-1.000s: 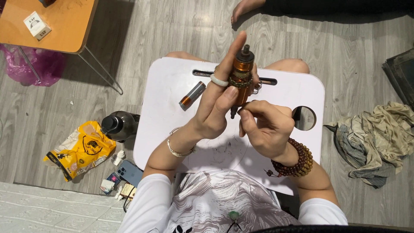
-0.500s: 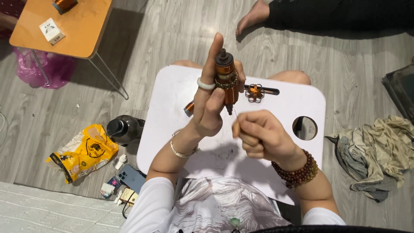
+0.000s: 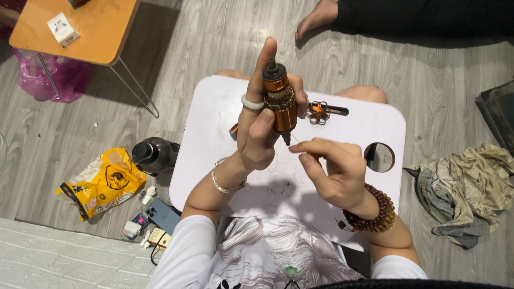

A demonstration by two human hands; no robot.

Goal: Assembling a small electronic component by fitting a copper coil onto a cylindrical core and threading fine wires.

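Over your white surface (image 3: 214,107), your left hand (image 3: 259,134) grips the copper motor rotor (image 3: 278,101) upright; your right hand (image 3: 334,171) pinches thin wire just beside it.

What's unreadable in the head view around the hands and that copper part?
Head view only:
- Copper motor rotor: its far side and lower end are hidden by the left hand.
- Right hand: whatever its pinched fingertips hold is too thin to identify; possibly a wire.
- Orange part on the white lap table: mostly hidden behind the left hand.
- Small copper coil piece: too small for detail.
- Dark tray: cut off by the right edge.
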